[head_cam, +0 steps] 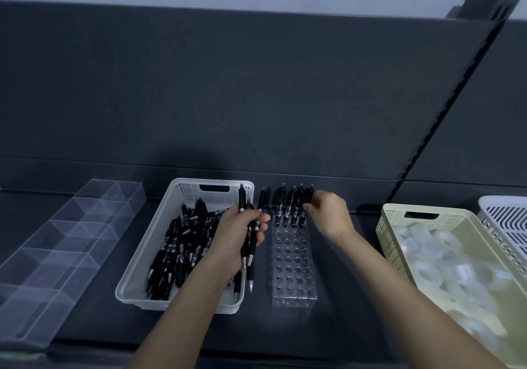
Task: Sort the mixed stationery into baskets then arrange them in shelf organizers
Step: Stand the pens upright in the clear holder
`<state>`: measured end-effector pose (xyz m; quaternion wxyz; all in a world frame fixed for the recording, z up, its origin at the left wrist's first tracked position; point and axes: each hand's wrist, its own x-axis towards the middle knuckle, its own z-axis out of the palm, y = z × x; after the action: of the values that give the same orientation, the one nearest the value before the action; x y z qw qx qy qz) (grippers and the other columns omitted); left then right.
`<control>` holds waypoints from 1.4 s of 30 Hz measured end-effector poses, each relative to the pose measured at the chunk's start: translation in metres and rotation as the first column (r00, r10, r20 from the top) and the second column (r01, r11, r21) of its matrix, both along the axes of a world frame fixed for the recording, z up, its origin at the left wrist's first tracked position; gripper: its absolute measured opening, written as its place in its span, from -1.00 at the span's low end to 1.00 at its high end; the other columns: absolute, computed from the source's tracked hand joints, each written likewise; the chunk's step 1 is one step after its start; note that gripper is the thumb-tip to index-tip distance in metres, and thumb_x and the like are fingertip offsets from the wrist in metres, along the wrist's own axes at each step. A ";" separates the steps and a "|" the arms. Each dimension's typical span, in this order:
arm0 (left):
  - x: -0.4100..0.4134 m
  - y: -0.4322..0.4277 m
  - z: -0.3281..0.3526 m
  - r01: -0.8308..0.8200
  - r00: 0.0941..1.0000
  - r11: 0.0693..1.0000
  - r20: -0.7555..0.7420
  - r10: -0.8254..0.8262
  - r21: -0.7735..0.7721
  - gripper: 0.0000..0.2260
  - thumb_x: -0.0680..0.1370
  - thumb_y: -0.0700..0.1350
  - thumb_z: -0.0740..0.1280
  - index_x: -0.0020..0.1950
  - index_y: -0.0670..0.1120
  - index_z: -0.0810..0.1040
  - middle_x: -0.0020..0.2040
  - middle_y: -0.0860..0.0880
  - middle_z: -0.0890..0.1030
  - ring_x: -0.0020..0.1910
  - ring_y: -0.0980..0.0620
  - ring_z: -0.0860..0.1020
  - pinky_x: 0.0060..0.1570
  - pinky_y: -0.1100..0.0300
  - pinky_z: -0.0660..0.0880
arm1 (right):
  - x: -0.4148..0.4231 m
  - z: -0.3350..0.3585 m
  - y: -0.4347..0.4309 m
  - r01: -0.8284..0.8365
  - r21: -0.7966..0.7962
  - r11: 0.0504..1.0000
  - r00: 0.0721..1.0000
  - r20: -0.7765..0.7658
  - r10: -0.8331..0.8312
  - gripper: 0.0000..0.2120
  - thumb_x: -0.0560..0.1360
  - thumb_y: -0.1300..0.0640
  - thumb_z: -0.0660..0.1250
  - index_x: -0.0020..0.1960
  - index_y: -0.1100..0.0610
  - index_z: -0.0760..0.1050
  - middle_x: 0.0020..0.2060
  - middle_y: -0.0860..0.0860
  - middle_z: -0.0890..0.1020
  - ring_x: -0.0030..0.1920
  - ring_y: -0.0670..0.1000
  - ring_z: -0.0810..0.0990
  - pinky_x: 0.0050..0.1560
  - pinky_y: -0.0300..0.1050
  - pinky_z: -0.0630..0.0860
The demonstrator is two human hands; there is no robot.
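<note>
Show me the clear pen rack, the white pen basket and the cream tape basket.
clear pen rack (293,268): head view, empty holes mid-plate.
white pen basket (188,194): head view, far perforated wall.
cream tape basket (395,221): head view, far wall's left end.

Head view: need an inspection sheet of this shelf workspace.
Surface: dark shelf, dimly lit.
Job's things: white basket full of black pens; clear pen holder with a few standing pens in its far rows, near holes vacant; cream basket of tape rolls; clear divided organizer at left, looks empty.
Clutter: slotted white basket at the right edge, contents not visible.
Hands: left hand grips a pen bundle over the white basket's right edge; right hand pinches the rightmost standing pen.
Cables: nothing seen.
Surroundings: dark back panel, slotted upright at right.
</note>
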<state>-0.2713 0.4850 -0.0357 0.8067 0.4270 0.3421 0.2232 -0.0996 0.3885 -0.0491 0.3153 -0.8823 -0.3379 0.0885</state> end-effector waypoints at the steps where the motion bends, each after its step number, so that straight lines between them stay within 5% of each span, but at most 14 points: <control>1: 0.000 0.000 0.000 0.010 1.000 1.000 0.007 -0.011 0.020 -0.95 0.54 -0.30 0.30 -0.01 -0.21 0.49 -0.21 -0.13 0.65 -0.36 0.07 0.56 -0.45 0.28 0.47 | 0.000 0.003 -0.001 0.013 -0.019 1.000 1.000 0.014 -0.012 -0.84 0.52 0.15 0.34 -0.02 0.26 0.52 -0.12 0.13 0.59 -0.07 0.12 0.56 -0.15 -0.18 0.37; 5: -0.001 -0.002 0.001 0.048 0.997 0.995 0.049 -0.052 0.083 -0.92 0.55 -0.27 0.34 0.03 -0.17 0.55 -0.14 -0.09 0.69 -0.29 0.08 0.61 -0.33 0.28 0.54 | -0.013 0.023 -0.009 0.082 0.162 0.983 0.996 0.016 -0.086 -0.92 0.48 0.14 0.39 -0.17 0.11 0.52 -0.19 0.02 0.61 -0.14 0.01 0.57 -0.17 -0.23 0.37; 8: 0.002 -0.007 0.005 0.109 0.993 0.982 0.037 -0.116 0.152 -0.90 0.56 -0.23 0.33 0.06 -0.12 0.57 -0.10 -0.04 0.71 -0.24 0.10 0.64 -0.28 0.28 0.54 | -0.036 0.040 -0.008 -0.005 0.306 0.952 0.960 -0.267 0.090 -0.86 0.46 0.14 0.42 -0.26 0.11 0.55 -0.36 -0.08 0.60 -0.33 -0.13 0.53 -0.33 -0.36 0.41; 11: 0.006 -0.013 0.009 0.175 0.983 0.955 0.019 -0.184 0.238 -0.89 0.57 -0.20 0.32 0.08 -0.10 0.59 -0.08 -0.03 0.71 -0.21 0.08 0.66 -0.29 0.30 0.53 | -0.051 0.051 -0.006 -0.013 0.411 0.912 0.808 -0.533 0.251 -0.85 0.49 0.17 0.39 -0.22 0.22 0.54 -0.36 0.04 0.58 -0.34 -0.05 0.51 -0.35 -0.24 0.44; 17: 0.006 -0.005 0.011 0.134 0.987 0.951 0.048 -0.153 0.279 -0.89 0.62 -0.17 0.25 0.06 -0.14 0.55 -0.05 -0.09 0.71 -0.07 -0.05 0.69 -0.23 0.22 0.58 | -0.055 0.060 -0.004 0.229 0.535 0.813 0.734 -0.644 0.217 -0.84 0.50 0.24 0.36 -0.23 0.18 0.44 -0.27 0.16 0.54 -0.27 0.04 0.55 -0.26 -0.16 0.55; 23: 0.003 0.004 0.002 -0.039 0.998 0.990 0.051 0.032 0.136 -0.90 0.61 -0.13 0.28 0.07 -0.13 0.53 -0.01 -0.12 0.64 -0.10 0.02 0.68 -0.21 0.25 0.58 | -0.053 0.056 0.005 0.229 0.642 0.731 0.898 -0.430 0.096 -0.94 0.49 0.26 0.37 -0.14 0.19 0.49 -0.34 0.08 0.54 -0.26 0.04 0.60 -0.21 -0.13 0.63; 27: -0.002 0.011 0.001 -0.119 0.993 0.980 0.024 0.117 0.161 -0.89 0.59 -0.09 0.32 -0.04 -0.12 0.50 -0.28 -0.03 0.50 -0.39 0.12 0.49 -0.40 0.27 0.46 | -0.049 0.041 0.009 0.132 0.571 0.810 0.985 -0.168 -0.041 -0.88 0.46 0.17 0.42 -0.16 0.03 0.48 -0.30 -0.03 0.60 -0.22 0.01 0.63 -0.11 -0.11 0.60; 32: -0.004 0.014 0.004 -0.143 0.989 0.979 0.047 0.138 0.147 -0.93 0.59 -0.25 0.25 -0.01 -0.11 0.51 -0.30 -0.04 0.48 -0.40 0.12 0.41 -0.40 0.27 0.37 | -0.050 0.022 0.015 0.046 0.505 0.862 0.998 0.015 -0.062 -0.80 0.44 0.16 0.44 -0.21 0.02 0.42 -0.38 -0.13 0.54 -0.33 -0.19 0.52 -0.29 -0.46 0.40; 36: -0.007 0.014 0.003 -0.094 0.996 0.965 0.031 0.089 0.243 -0.70 0.49 -0.42 0.23 0.00 -0.04 0.56 -0.33 -0.08 0.41 -0.40 0.08 0.39 -0.25 0.21 0.37 | -0.049 0.012 0.019 -0.016 0.439 0.899 0.998 0.066 -0.015 -0.81 0.45 0.19 0.43 -0.19 0.06 0.41 -0.37 -0.16 0.52 -0.33 -0.21 0.50 -0.29 -0.50 0.38; 42: -0.009 0.015 -0.002 -0.078 0.996 0.965 0.065 0.063 0.252 -0.92 0.53 -0.34 0.32 -0.08 -0.17 0.55 -0.20 -0.13 0.54 -0.31 0.10 0.58 -0.25 0.34 0.51 | -0.046 -0.004 0.021 -0.008 0.305 0.952 0.996 0.083 -0.018 -0.85 0.46 0.18 0.42 -0.12 0.13 0.44 -0.36 -0.19 0.48 -0.34 -0.20 0.48 -0.33 -0.47 0.38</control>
<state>-0.2804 0.5004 -0.0372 0.7462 0.5079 0.3027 0.3058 -0.1457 0.4097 -0.0536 0.4334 -0.8269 -0.3583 -0.0031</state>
